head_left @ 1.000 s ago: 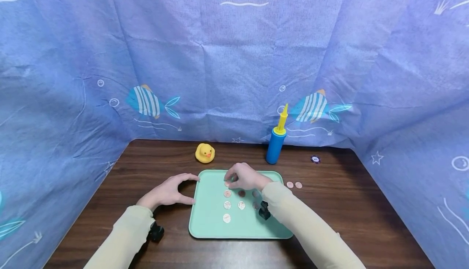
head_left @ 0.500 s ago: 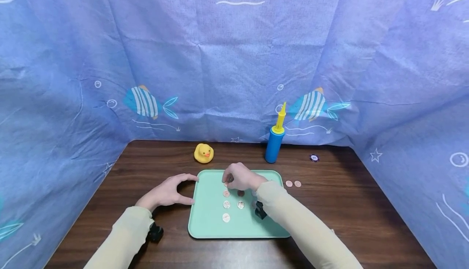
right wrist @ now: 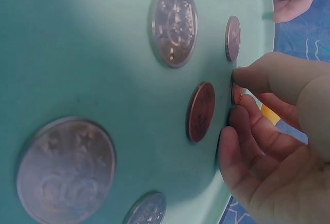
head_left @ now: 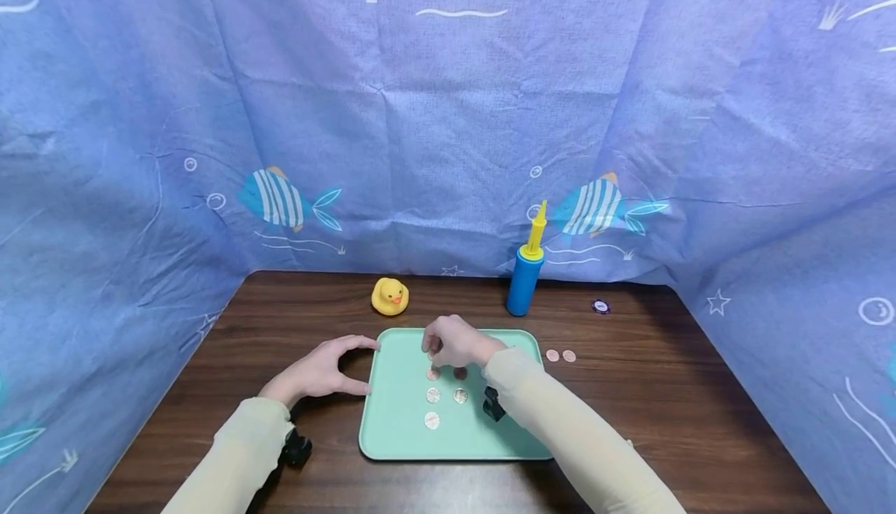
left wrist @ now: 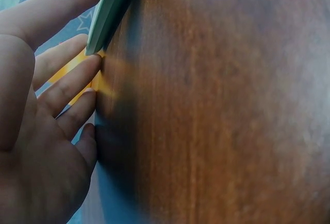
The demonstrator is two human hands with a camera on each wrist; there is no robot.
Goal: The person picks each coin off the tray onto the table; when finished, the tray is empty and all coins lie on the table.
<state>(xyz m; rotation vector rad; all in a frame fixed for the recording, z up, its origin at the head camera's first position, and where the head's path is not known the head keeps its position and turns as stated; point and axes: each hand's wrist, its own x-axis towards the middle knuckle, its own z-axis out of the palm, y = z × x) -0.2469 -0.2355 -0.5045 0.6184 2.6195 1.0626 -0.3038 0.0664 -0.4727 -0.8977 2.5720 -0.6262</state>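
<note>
My right hand [head_left: 455, 343] pinching a partly hidden coin [right wrist: 236, 93] over the tray [head_left: 399, 428], left hand [head_left: 318, 370] relaxed, bracing the tray edge, duck [head_left: 390, 296] and pump [head_left: 525, 281] behind on the counter [head_left: 700, 405].

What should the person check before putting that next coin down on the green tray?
1. Right hand pinches a coin between thumb and fingertip: ok.
2. Left hand steadies the green tray at its left edge: ok.
3. Tray lies flat on the table: ok.
4. Coins already on the tray lie flat and apart, such as the copper coin: ok.
5. Free spot under the held coin: cannot tell, the hand hides it.
6. Two spare coins wait on the table to the right of the tray: ok.
</note>
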